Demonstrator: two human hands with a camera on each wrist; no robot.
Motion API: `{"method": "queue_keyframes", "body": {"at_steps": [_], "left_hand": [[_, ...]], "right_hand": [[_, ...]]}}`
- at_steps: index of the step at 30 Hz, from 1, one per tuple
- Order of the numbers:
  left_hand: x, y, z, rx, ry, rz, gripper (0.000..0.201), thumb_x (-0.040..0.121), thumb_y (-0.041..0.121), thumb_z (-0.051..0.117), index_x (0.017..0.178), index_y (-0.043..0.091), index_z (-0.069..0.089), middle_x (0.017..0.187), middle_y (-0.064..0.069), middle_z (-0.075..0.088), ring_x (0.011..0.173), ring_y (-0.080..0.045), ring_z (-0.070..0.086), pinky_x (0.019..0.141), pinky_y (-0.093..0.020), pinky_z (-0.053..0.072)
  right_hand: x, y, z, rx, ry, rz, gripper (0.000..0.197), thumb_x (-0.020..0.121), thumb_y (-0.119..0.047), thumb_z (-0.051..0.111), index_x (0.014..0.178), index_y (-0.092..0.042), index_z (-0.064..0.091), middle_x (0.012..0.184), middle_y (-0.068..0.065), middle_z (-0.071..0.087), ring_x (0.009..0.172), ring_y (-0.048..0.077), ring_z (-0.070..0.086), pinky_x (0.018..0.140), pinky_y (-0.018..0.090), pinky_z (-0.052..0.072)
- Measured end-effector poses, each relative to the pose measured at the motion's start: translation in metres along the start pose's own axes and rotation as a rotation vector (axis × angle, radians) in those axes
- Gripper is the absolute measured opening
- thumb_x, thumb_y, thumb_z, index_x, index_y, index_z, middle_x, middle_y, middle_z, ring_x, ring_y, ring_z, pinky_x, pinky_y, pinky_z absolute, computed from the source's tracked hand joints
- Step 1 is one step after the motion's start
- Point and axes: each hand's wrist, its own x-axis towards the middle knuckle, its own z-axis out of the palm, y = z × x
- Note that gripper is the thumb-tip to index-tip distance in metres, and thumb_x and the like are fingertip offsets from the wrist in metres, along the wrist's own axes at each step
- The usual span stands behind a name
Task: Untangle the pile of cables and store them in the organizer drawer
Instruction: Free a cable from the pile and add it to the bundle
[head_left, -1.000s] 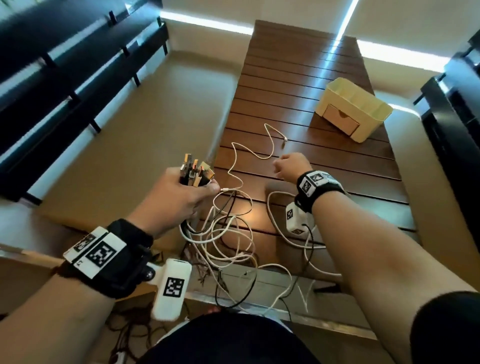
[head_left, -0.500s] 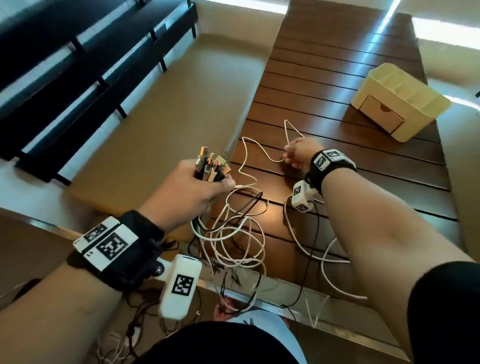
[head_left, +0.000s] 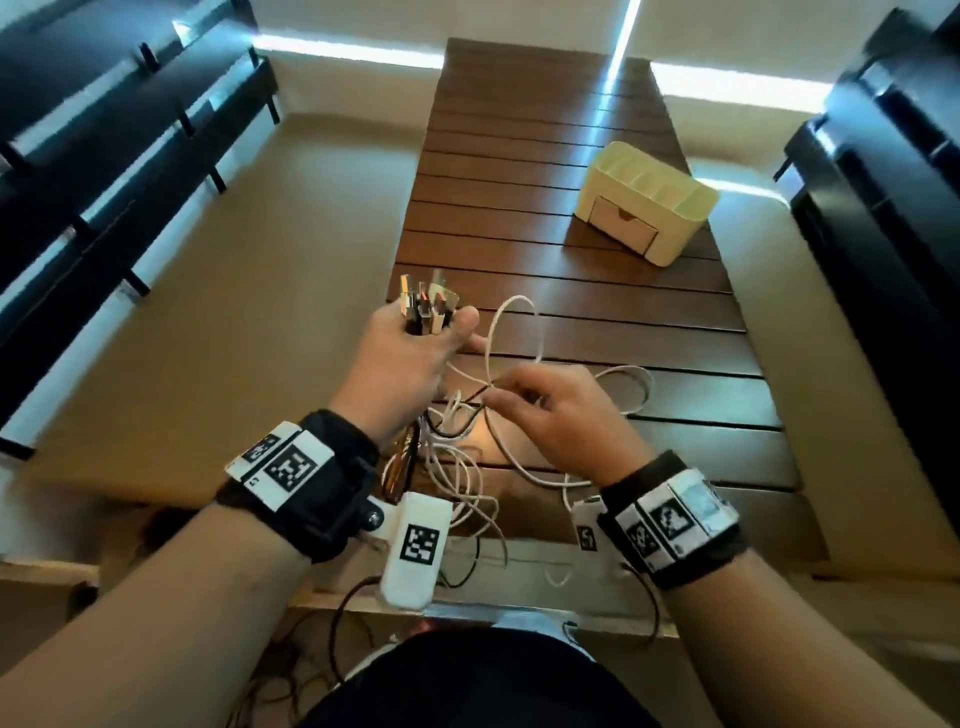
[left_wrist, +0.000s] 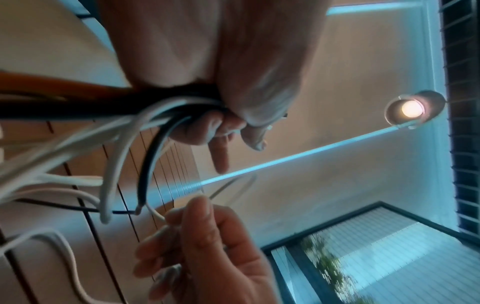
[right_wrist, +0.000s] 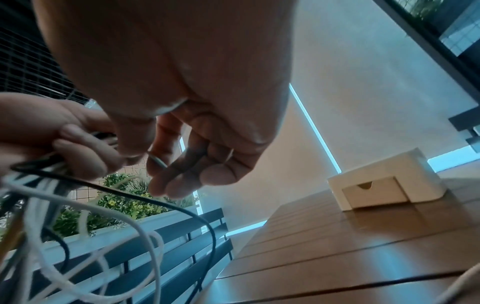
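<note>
Left hand (head_left: 400, 358) is clamped around a bundle of cables (head_left: 457, 452), plugs (head_left: 426, 304) upright above the fist, over the table's (head_left: 519, 171) near left edge. Right hand (head_left: 561, 415) pinches one white cable (head_left: 514, 332) between thumb and fingertip just beside the left hand. Loops trail over the table's near edge. Organizer (head_left: 649, 202), drawer (head_left: 621, 226) closed, stands well apart near the right edge. Dark benches (head_left: 119, 130) flank the table.
</note>
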Motion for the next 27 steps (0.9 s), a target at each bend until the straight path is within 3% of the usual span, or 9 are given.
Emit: {"method": "queue_keyframes", "body": {"at_steps": [3, 8, 9, 11, 13, 16, 20, 23, 27], "left_hand": [[-0.004, -0.002, 0.024, 0.075, -0.133, -0.025, 0.033, 0.09, 0.034, 0.066, 0.105, 0.007, 0.056, 0.101, -0.012, 0.077, 0.038, -0.007, 0.03, 0.037, -0.022, 0.029], [-0.013, 0.002, 0.053, 0.176, -0.29, 0.044, 0.023, 0.095, 0.016, 0.065, 0.104, -0.005, 0.059, 0.083, -0.019, 0.072, 0.044, -0.008, 0.042, 0.04, -0.023, 0.033], [-0.014, 0.003, 0.055, 0.201, -0.306, 0.06, 0.02, 0.095, 0.015, 0.065, 0.103, -0.003, 0.06, 0.077, -0.015, 0.071, 0.046, -0.011, 0.041, 0.041, -0.025, 0.032], [-0.016, 0.003, 0.06, 0.254, -0.328, 0.068, 0.012, 0.095, 0.015, 0.065, 0.098, 0.003, 0.064, 0.072, -0.01, 0.071, 0.047, -0.015, 0.04, 0.043, -0.027, 0.031], [-0.019, 0.002, 0.065, 0.285, -0.322, 0.065, 0.009, 0.094, 0.015, 0.066, 0.095, 0.006, 0.064, 0.07, -0.009, 0.07, 0.046, -0.012, 0.044, 0.043, -0.023, 0.033], [-0.022, 0.002, 0.07, 0.306, -0.343, 0.069, 0.008, 0.093, 0.016, 0.068, 0.09, 0.01, 0.063, 0.068, -0.005, 0.07, 0.044, -0.008, 0.045, 0.043, -0.02, 0.035], [-0.028, 0.003, 0.073, 0.33, -0.356, 0.103, 0.018, 0.096, 0.024, 0.064, 0.091, 0.006, 0.065, 0.075, -0.007, 0.075, 0.047, -0.016, 0.038, 0.042, -0.023, 0.033], [-0.026, 0.004, 0.07, 0.146, -0.186, 0.082, 0.032, 0.099, 0.024, 0.059, 0.102, -0.009, 0.059, 0.068, -0.005, 0.073, 0.044, -0.012, 0.032, 0.041, -0.02, 0.031], [-0.023, 0.006, 0.067, -0.079, -0.058, 0.089, 0.017, 0.092, 0.027, 0.065, 0.088, 0.011, 0.062, 0.077, -0.014, 0.073, 0.043, -0.012, 0.03, 0.045, -0.027, 0.028]], "right_hand": [[-0.024, 0.002, -0.015, -0.07, -0.001, -0.048, 0.019, 0.093, -0.033, 0.068, 0.089, -0.015, 0.072, 0.077, -0.006, 0.067, 0.069, 0.007, 0.057, 0.065, 0.027, 0.048], [-0.047, 0.015, -0.042, -0.021, -0.07, 0.112, 0.015, 0.091, -0.031, 0.069, 0.101, -0.02, 0.072, 0.084, -0.01, 0.067, 0.076, 0.003, 0.061, 0.071, 0.025, 0.049], [-0.049, 0.016, -0.05, 0.077, -0.103, 0.18, 0.013, 0.089, -0.025, 0.068, 0.102, -0.026, 0.071, 0.086, -0.01, 0.066, 0.077, 0.003, 0.06, 0.073, 0.024, 0.048], [-0.049, 0.019, -0.064, 0.356, -0.083, 0.256, 0.034, 0.079, -0.017, 0.059, 0.108, -0.032, 0.068, 0.092, -0.005, 0.067, 0.076, 0.004, 0.059, 0.069, 0.021, 0.046], [-0.043, 0.02, -0.075, 0.662, 0.015, 0.293, 0.046, 0.069, -0.018, 0.053, 0.112, -0.022, 0.068, 0.1, 0.003, 0.069, 0.075, 0.01, 0.059, 0.059, 0.022, 0.043], [-0.035, 0.009, -0.084, 0.939, 0.157, 0.306, 0.026, 0.088, -0.027, 0.059, 0.107, -0.01, 0.066, 0.101, 0.01, 0.069, 0.07, 0.015, 0.059, 0.058, 0.025, 0.041], [-0.032, -0.004, -0.09, 0.794, 0.252, 0.213, 0.007, 0.099, -0.015, 0.06, 0.097, -0.009, 0.065, 0.08, 0.002, 0.071, 0.06, 0.011, 0.056, 0.056, 0.023, 0.044], [-0.036, -0.012, -0.098, 0.676, 0.245, 0.147, 0.007, 0.097, -0.006, 0.06, 0.095, -0.011, 0.065, 0.071, 0.0, 0.065, 0.057, 0.007, 0.054, 0.057, 0.018, 0.046], [-0.045, -0.019, -0.089, 0.31, 0.06, 0.04, 0.011, 0.096, -0.013, 0.063, 0.09, -0.021, 0.068, 0.071, -0.012, 0.064, 0.062, 0.015, 0.054, 0.063, 0.034, 0.049]]}}
